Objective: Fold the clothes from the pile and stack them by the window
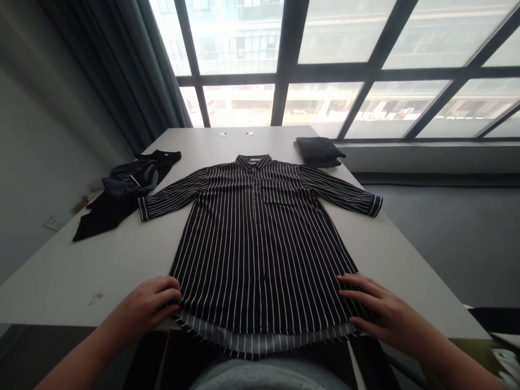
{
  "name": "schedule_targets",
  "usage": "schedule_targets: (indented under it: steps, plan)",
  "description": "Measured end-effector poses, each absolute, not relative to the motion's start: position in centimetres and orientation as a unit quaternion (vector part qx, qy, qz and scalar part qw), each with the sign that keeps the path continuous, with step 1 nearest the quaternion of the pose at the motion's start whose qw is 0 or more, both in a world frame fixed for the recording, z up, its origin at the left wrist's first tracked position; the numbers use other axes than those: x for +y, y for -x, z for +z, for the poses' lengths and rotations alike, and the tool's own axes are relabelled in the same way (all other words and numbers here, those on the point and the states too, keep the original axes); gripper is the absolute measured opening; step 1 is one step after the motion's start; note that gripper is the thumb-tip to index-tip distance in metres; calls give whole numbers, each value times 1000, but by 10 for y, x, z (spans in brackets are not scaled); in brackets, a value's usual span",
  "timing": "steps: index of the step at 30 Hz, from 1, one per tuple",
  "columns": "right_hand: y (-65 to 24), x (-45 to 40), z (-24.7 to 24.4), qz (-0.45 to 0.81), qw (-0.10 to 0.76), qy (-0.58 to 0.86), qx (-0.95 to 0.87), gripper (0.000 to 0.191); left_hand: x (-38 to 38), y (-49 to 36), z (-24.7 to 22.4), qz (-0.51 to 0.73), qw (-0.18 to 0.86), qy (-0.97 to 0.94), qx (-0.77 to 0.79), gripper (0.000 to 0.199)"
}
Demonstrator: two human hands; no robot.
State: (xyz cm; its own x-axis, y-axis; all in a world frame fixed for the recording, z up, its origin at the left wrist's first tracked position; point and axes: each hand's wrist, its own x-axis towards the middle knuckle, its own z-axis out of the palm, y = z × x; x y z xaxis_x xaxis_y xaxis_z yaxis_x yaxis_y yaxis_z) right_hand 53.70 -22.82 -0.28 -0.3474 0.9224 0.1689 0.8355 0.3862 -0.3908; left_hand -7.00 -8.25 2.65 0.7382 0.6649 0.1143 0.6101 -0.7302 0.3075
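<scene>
A black button-up shirt with white stripes (pixel 260 249) lies front side up on the table, its collar at the far end and its sleeves out to both sides. Its curved hem hangs over the near table edge, showing the greyer inner side of the back. At the lower left side edge of the shirt, my left hand (pixel 148 303) touches the cloth with slightly bent fingers and grips nothing that I can see. My right hand (pixel 377 309) rests on the lower right corner, fingers spread over the fabric.
The white table (pixel 134 265) reaches toward large windows (pixel 244 38). Crumpled dark clothes (pixel 130 184) lie at the left, and a folded dark garment (pixel 319 151) sits at the far right. A dark curtain (pixel 122 65) hangs at the back left.
</scene>
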Motion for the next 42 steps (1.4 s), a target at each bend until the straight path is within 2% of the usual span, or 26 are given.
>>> schedule_targets:
  steps: [5,14,19,26,31,33,38,40,42]
  plan:
    - [-533,-231,-5,68,232,509,-826,15,-89,71,26,127,113,-921,351,22]
    - [-525,-226,24,28,315,506,-802,15,-84,71,56,180,131,-902,370,26]
    - [-519,-231,27,83,270,510,-812,19,-85,79,57,131,182,-906,359,22]
    - [-522,-231,31,63,299,528,-793,15,-88,86,52,147,249,-868,404,28]
    - [-525,-230,37,70,321,563,-759,17,-85,95,57,194,253,-840,440,30]
    - [-525,-229,38,94,309,571,-755,21,-84,96,61,184,262,-840,439,32]
    - [-517,-227,31,169,184,553,-795,24,-91,84,59,69,267,-877,393,23]
    - [-511,-226,24,154,180,557,-796,16,-98,73,49,84,226,-883,402,15]
    - [-503,-224,18,133,189,549,-803,22,-105,59,35,130,175,-890,400,18]
